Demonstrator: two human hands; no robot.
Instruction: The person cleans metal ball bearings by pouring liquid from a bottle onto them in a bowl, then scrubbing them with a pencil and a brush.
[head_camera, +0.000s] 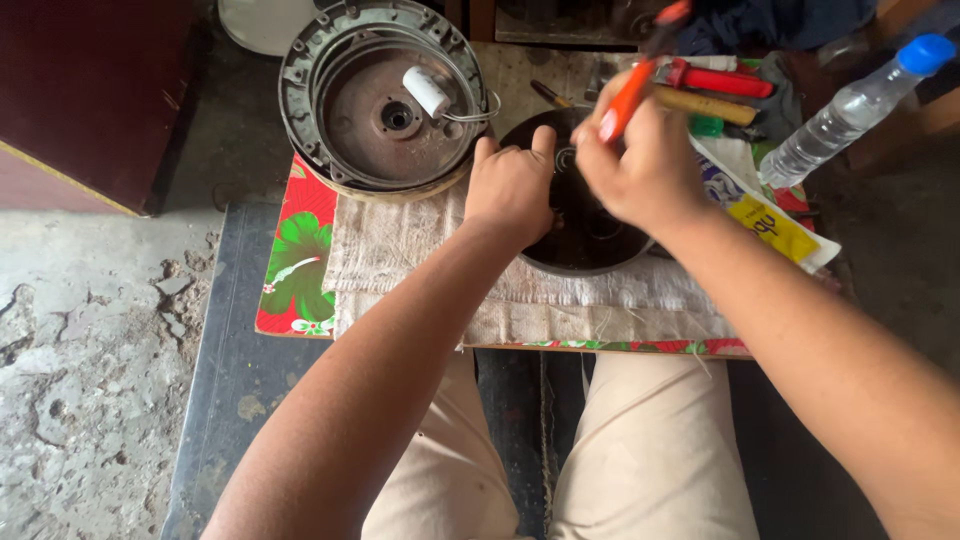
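— Cloth-covered counter (400, 270); where's the dark disc (590, 240)?
— Right of the grey housing (385, 95), under both hands. Left hand (512, 185) presses it flat; right hand (640, 165) grips an orange-handled tool (625, 100), slanting up-right.

I see a dark round motor part (590, 235) lying flat on the pale cloth, partly hidden | orange-handled tool (627, 97), blurred, tilted up and away over it
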